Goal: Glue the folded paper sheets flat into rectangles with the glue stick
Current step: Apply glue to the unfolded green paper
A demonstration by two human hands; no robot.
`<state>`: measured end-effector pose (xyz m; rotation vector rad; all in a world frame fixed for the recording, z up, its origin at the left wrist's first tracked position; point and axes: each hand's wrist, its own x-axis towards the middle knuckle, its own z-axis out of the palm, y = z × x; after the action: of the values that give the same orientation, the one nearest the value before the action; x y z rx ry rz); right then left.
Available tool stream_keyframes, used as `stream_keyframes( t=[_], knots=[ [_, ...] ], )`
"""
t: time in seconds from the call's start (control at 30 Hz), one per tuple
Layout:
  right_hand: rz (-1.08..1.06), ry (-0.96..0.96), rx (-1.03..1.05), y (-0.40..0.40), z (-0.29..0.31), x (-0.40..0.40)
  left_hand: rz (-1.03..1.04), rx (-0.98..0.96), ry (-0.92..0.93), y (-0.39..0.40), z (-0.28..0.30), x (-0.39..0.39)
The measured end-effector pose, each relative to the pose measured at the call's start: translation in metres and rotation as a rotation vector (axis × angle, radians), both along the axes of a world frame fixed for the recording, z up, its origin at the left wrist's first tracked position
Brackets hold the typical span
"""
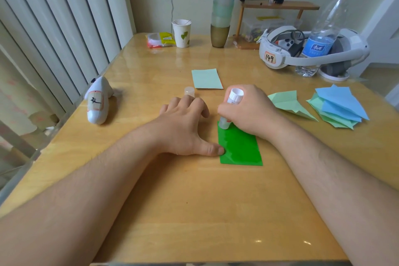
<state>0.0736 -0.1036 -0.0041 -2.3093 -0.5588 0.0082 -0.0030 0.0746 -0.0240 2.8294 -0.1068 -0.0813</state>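
A dark green paper rectangle [240, 149] lies flat at the table's middle. My right hand [250, 110] grips a white glue stick [232, 103] held upright, its tip pressed on the green paper's far left corner. My left hand [185, 127] lies flat on the table, its thumb tip pressing the paper's left edge. The glue stick's clear cap [189, 91] stands just beyond my left fingers. A pale green rectangle [206, 79] lies further back. A pale green folded sheet [291, 103] and a pile of blue and green folded sheets [339, 108] sit to the right.
A white toy figure [98, 101] lies at the left edge. At the back stand a paper cup [181, 33], a tape packet [159, 39], stacked cups [222, 15], a small shelf [278, 6], a headset [302, 49] and a water bottle [323, 32].
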Motion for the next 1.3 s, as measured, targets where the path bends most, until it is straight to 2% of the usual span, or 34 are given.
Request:
stream_keyframes(
  t=[0.17, 0.33, 0.47, 0.63, 0.8, 1.03, 1.23, 1.3],
  knots=[
    [-0.089, -0.024, 0.087, -0.005, -0.004, 0.006, 0.002, 0.003, 0.009, 0.000, 0.001, 0.000],
    [-0.086, -0.027, 0.240, -0.007, -0.002, 0.005, 0.002, -0.002, 0.016, 0.001, 0.002, 0.001],
    [0.063, 0.067, 0.278, -0.007, -0.003, 0.000, 0.025, -0.042, 0.032, 0.002, 0.002, 0.002],
    [0.268, 0.177, 0.196, -0.010, -0.006, -0.007, 0.019, 0.010, 0.025, -0.001, 0.001, 0.001],
    [0.145, 0.063, 0.104, -0.010, -0.008, -0.002, 0.018, 0.013, 0.017, -0.001, 0.001, 0.001],
    [0.034, -0.041, 0.142, -0.009, -0.012, 0.004, 0.013, 0.007, 0.018, 0.000, 0.001, 0.000],
    [0.038, 0.049, 0.435, -0.014, -0.008, 0.004, 0.010, 0.005, 0.010, 0.000, 0.001, 0.001],
    [0.043, 0.056, 0.439, -0.015, -0.008, 0.004, 0.011, 0.005, 0.009, 0.000, 0.001, 0.001]
  ],
)
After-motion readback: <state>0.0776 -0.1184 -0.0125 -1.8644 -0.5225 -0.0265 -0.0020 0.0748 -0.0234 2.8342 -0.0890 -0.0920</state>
